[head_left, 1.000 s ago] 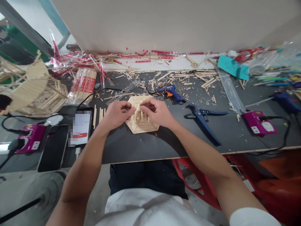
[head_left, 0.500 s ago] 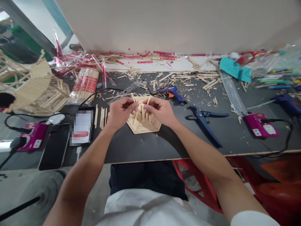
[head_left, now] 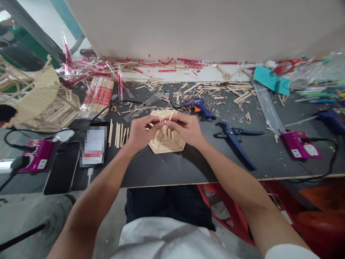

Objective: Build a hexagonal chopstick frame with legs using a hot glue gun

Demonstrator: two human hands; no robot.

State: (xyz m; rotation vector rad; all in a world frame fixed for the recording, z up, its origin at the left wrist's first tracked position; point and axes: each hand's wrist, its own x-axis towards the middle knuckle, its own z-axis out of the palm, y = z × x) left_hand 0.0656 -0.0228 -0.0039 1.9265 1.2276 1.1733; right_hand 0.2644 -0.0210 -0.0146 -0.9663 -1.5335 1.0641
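A polygonal base built from rows of pale wooden sticks lies on the dark table in front of me, with several short sticks standing up from it. My left hand is closed in a pinch on a wooden stick above the base's left side. Opposite it, my right hand pinches another wooden stick. The thumbs and fingertips of both hands meet or nearly meet over the middle of the base. My fingers partly hide the sticks and the base's centre.
Cut sticks lie left of my hands, beside a phone. A blue glue gun and a blue cutter rest to the right. Stick scraps litter the back. Purple power sockets and a larger stick model stand at left.
My left hand has moved right with its stick, bringing its fingertips up to those of my right hand. The right hand has barely shifted.
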